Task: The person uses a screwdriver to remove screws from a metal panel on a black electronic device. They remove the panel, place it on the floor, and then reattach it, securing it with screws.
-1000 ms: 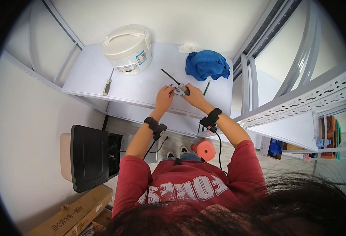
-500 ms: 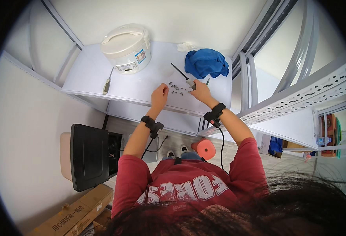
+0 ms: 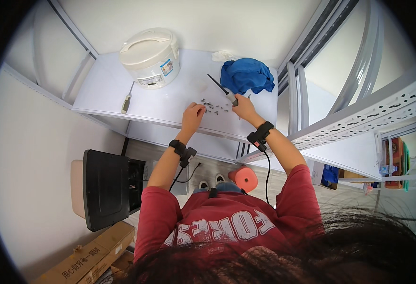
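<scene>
My right hand [image 3: 244,108] is closed around the grey handle of a screwdriver [image 3: 220,86]. Its long black shaft points away and to the left above the white shelf [image 3: 189,85]. My left hand [image 3: 193,116] has its fingers curled together at the near left side of several small dark screws [image 3: 212,107]. Whatever those fingertips hold, if anything, is too small to make out. The screws lie scattered on the shelf between my two hands. Just beyond my right hand lies a thin dark-green item [image 3: 249,96], mostly hidden.
A white rice cooker [image 3: 150,57] stands at the back left, with another screwdriver [image 3: 127,100] lying beside it. A blue cloth [image 3: 247,75] is bunched at the back right, near a crumpled white piece [image 3: 222,56]. Perforated metal uprights [image 3: 354,113] rise at the right.
My right hand and its screwdriver have shifted slightly to the right, away from the screws. The left hand has turned a little, its fingertips reaching closer to the screws.
</scene>
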Tool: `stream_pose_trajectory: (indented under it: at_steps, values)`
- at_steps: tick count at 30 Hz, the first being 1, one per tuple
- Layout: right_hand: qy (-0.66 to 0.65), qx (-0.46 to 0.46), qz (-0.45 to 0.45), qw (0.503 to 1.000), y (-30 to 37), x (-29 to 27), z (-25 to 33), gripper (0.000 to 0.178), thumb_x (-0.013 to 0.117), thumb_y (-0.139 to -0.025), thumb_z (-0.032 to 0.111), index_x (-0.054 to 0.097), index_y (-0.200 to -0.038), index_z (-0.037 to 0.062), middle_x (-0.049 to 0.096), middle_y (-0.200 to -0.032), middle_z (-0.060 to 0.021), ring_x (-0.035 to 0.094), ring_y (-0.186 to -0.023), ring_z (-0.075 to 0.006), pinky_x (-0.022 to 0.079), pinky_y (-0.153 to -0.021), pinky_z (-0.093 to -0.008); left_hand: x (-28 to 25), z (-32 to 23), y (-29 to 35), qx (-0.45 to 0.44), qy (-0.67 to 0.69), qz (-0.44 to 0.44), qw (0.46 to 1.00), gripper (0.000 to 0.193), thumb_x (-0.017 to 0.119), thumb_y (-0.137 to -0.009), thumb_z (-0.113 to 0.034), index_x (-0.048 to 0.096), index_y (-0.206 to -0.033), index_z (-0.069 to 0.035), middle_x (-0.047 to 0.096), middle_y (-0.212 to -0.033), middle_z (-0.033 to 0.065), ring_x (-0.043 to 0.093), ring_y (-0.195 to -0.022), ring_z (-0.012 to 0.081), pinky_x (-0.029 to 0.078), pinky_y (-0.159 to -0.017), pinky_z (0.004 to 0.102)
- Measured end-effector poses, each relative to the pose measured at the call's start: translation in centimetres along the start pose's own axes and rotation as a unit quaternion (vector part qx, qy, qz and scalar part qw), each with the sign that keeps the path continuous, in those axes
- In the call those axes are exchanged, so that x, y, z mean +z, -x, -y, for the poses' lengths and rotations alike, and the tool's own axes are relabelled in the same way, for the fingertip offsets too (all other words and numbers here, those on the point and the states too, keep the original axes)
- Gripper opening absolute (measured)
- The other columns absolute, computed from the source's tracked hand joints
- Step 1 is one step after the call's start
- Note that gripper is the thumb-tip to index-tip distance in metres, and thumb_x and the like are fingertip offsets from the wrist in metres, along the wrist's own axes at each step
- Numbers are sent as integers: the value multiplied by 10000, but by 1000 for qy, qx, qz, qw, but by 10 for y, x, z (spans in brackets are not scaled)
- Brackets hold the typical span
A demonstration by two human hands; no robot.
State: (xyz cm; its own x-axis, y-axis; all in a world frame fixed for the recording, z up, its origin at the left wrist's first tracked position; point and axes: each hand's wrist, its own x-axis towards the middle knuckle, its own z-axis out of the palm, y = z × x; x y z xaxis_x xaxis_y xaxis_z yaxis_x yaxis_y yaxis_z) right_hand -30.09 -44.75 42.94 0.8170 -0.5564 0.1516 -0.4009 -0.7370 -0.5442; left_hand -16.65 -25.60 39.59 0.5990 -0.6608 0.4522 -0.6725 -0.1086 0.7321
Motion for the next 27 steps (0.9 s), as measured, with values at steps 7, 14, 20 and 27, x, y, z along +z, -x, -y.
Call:
stream_pose_trajectory:
  at_steps: [7, 14, 20, 27]
  values:
    - [4, 11, 30, 999, 1, 1, 11, 240, 654, -683, 124, 575, -898, 51, 626, -802, -183, 604, -785, -380, 469, -675, -440, 0, 14, 4, 2, 37, -3, 999, 170, 542, -815, -2, 672, -917, -40, 625, -807, 111, 606, -690, 267, 478, -630, 347]
    - [4, -21, 31, 999, -5, 11, 11, 230, 650, -696, 129, 574, -900, 52, 626, -814, -186, 602, -797, -385, 469, -678, -450, -8, 16, 9, -32, 36, -13, 999, 126, 602, -790, -17, 669, -896, -32, 642, -811, 113, 617, -675, 229, 494, -617, 302]
    - [12, -17, 54, 998, -5, 21, 19, 174, 583, -724, 84, 567, -897, 73, 631, -813, -189, 597, -809, -403, 468, -688, -480, -10, 15, 15, -37, 70, -16, 997, 143, 639, -783, -27, 650, -926, -31, 650, -785, 77, 591, -643, 161, 474, -612, 265]
    - [27, -15, 47, 998, -6, 26, 21, 187, 578, -723, 83, 563, -909, 73, 628, -801, -199, 595, -795, -409, 469, -693, -480, -7, 10, 18, -55, 80, -16, 995, 111, 614, -813, -24, 639, -922, -23, 657, -796, 84, 627, -694, 161, 480, -637, 265]
